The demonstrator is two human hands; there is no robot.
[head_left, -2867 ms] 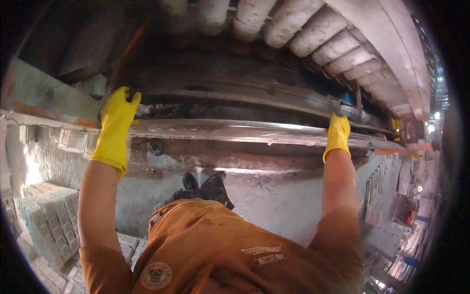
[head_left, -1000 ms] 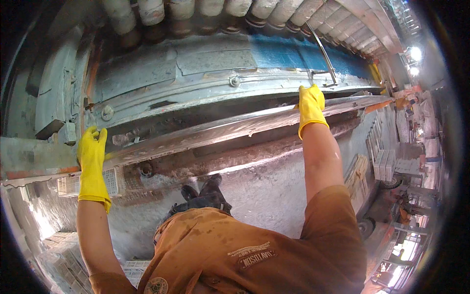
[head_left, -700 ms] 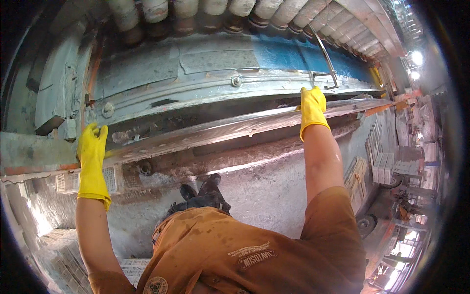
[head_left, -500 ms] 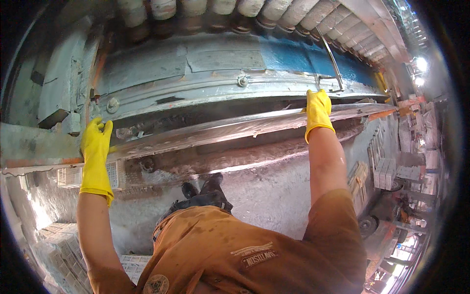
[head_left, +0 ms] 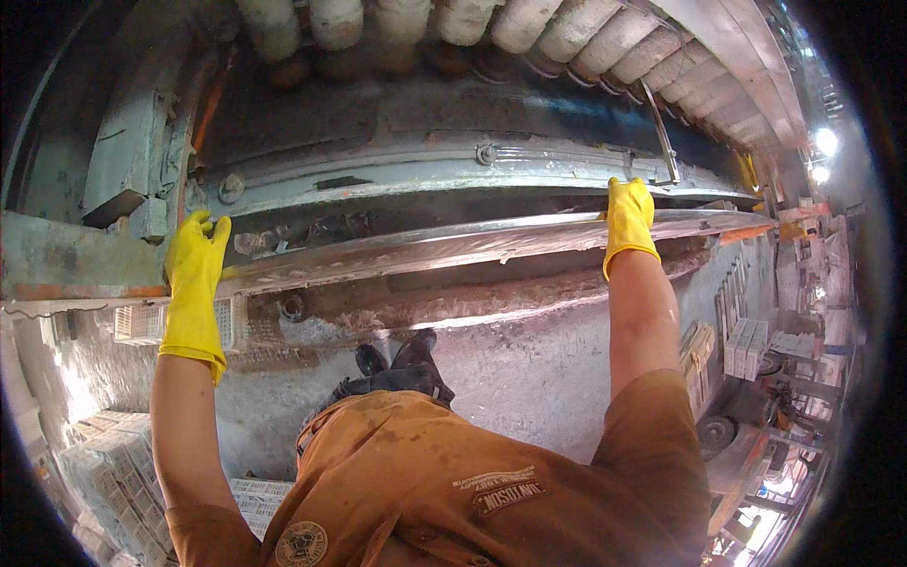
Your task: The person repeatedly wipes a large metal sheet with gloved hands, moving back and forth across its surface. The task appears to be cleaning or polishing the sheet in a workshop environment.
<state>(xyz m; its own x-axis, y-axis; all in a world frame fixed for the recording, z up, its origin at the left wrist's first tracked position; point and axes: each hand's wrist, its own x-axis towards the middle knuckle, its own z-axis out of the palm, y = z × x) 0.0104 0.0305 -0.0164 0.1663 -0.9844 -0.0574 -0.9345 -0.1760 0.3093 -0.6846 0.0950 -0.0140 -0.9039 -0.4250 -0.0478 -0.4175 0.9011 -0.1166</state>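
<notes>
Both my hands wear yellow rubber gloves. My left hand rests flat on the left part of a long shiny metal ledge on a big grey machine, fingers spread upward. My right hand lies on the same ledge far to the right, fingers pointing up against the machine's bolted grey rail. Neither hand holds a loose object. My orange shirt fills the lower middle, and my dark shoes stand on the floor below the ledge.
A row of pale rollers runs across the top of the machine. Stacks of light blocks sit at the lower left, more stacks and a wheeled cart at the right. The concrete floor is dusty.
The view has tilted, so the ledge looks more level. My left hand now sits higher in the picture and my right hand has shifted slightly right along the ledge; both stay on it.
</notes>
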